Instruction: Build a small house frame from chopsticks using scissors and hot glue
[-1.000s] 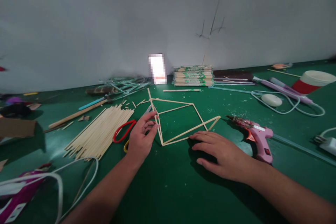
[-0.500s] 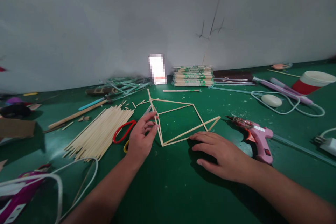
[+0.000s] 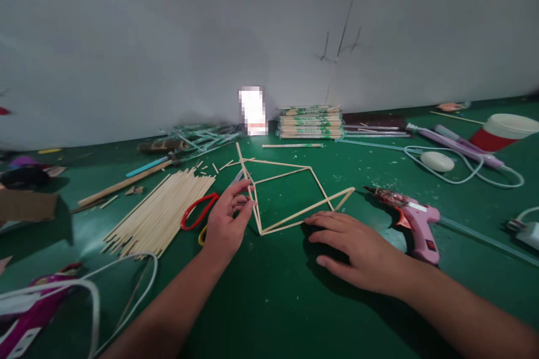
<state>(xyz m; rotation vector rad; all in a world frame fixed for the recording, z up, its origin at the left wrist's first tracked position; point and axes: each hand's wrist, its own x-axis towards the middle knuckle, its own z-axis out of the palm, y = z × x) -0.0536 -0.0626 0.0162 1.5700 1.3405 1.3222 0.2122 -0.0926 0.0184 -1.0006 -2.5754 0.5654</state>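
A frame of thin wooden sticks [image 3: 290, 193] stands on the green table, its sticks glued into squares and a triangle. My left hand [image 3: 227, 219] pinches the frame's left upright stick between thumb and fingers. My right hand [image 3: 357, 249] lies palm down on the table, its fingertips touching the frame's lower right stick. A pink glue gun [image 3: 410, 219] lies just right of my right hand. Red-handled scissors [image 3: 201, 210] lie partly under my left hand.
A loose pile of sticks [image 3: 162, 210] lies at the left. Packs of wrapped chopsticks [image 3: 310, 122] sit against the white wall. A white cable [image 3: 458, 171], a purple tool [image 3: 457, 143] and a red cup [image 3: 499, 132] lie at the right; cables and a pink object [image 3: 25, 314] near left.
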